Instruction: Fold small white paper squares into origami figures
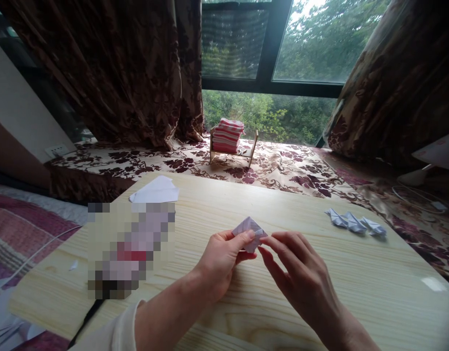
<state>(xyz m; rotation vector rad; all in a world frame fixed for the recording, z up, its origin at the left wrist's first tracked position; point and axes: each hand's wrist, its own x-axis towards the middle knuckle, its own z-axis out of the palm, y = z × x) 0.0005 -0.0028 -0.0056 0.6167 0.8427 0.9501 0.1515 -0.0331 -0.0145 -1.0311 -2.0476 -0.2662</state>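
My left hand (220,258) pinches a small folded paper (249,225) above the table, thumb on top and fingers beneath. The paper is whitish with faint lines and shows a pointed corner facing away from me. From the other side comes my right hand (301,268), its index finger and thumb closed at the paper's right edge. Exactly how far those fingertips grip the paper is hard to see. Several folded paper pieces (356,223) sit in a row at the table's right. A stack of flat paper (154,190) lies at the far left.
On the left of the wooden table (209,204) lies a blurred-out object (136,248) with a black strap. A paper scrap (73,265) is beside it. Beyond the table, a small rack (251,151) holds folded red-and-white cloths (227,136) on the window ledge. A lamp (436,151) stands right.
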